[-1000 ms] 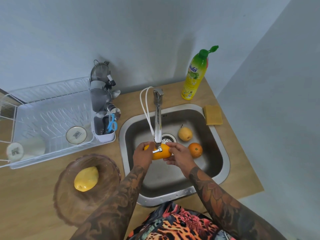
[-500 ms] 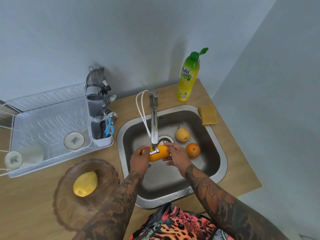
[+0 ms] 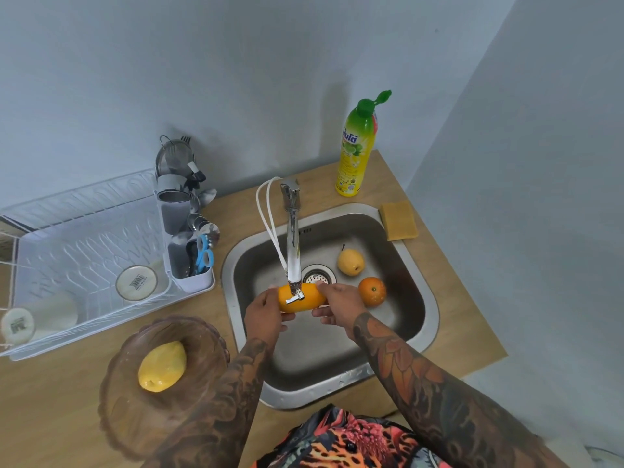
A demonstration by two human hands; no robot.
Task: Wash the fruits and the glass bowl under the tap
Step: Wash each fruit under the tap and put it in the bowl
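Note:
An orange-yellow mango is held under the tap spout, over the steel sink. My left hand grips its left end and my right hand grips its right end. In the sink basin lie a yellow pear near the drain and an orange to its right. A brown glass bowl stands on the counter at the left, with a yellow mango inside it.
A white dish rack with cups and a cutlery holder stands at the left. A dish soap bottle and a yellow sponge sit behind the sink. Walls close in behind and on the right.
Both hands keep holding the mango under the spout, shifting their grip on it slightly. The view has drifted a little.

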